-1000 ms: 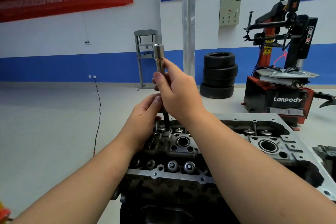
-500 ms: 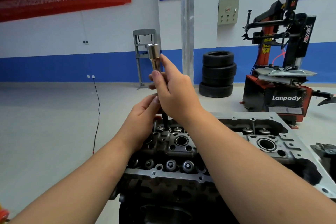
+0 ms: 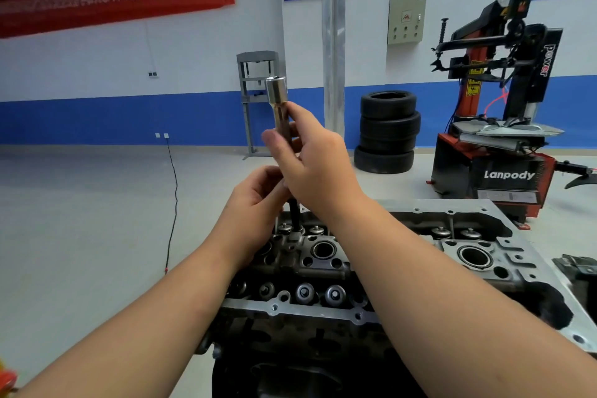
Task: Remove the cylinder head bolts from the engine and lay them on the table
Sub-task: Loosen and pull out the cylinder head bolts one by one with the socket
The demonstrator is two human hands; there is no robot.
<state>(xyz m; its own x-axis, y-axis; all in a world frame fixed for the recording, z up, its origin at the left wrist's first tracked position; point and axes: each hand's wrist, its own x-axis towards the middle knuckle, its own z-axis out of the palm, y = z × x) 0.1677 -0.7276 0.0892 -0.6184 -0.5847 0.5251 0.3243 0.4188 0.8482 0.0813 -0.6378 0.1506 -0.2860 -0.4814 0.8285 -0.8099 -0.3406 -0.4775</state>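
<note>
Higher now, our right hand (image 3: 318,168) grips the bolt (image 3: 280,113) while our left hand (image 3: 255,203), below, pinches its shaft above the engine (image 3: 323,268).

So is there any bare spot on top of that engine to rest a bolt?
The flat rim right of the round bore is bare. Around the socket tool, both hands and the valve springs crowd it. No table shows.
</note>
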